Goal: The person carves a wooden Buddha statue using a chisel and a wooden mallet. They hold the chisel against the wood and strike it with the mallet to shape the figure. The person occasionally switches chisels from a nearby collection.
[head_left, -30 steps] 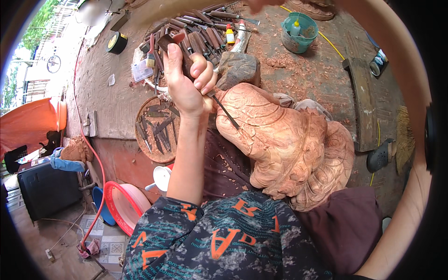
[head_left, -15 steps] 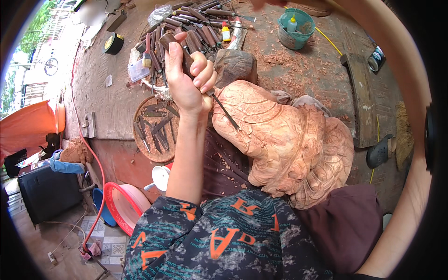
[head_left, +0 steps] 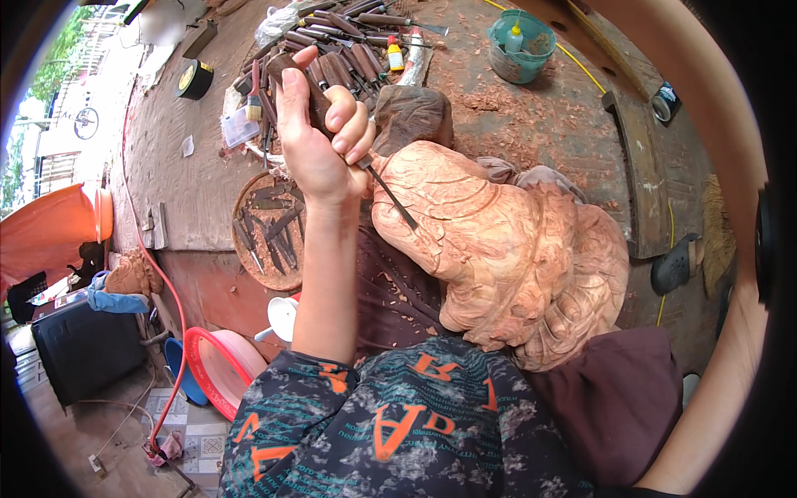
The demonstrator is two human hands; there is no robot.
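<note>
While the large wooden carving (head_left: 506, 249) lies tilted across the person's lap and against the edge of the workbench (head_left: 540, 124), the step in hand appears to be fine cutting of the grooved folds near its upper end. The left hand (head_left: 320, 137) is closed in a full fist round the dark wooden handle of a chisel (head_left: 365, 158), whose thin steel blade runs down and to the right, with its tip touching the carved surface. The right hand is not in view; only a blurred forearm curves along the right rim, so its state cannot be reported. In my judgement the next move calls for a controlled push along the groove, with the carving held steady on the lap, since a slip would score finished detail. The bench top is brown, rough and strewn with reddish wood chips. A row of spare chisels (head_left: 349, 50) lies at its far edge, with a teal bucket (head_left: 519, 46) to the right and a roll of black tape (head_left: 193, 79) to the left. A round tray of small tools (head_left: 270, 232) sits just beside the wrist. Below, on a tiled floor, stand a red basin (head_left: 220, 365) and a black crate (head_left: 83, 349).
</note>
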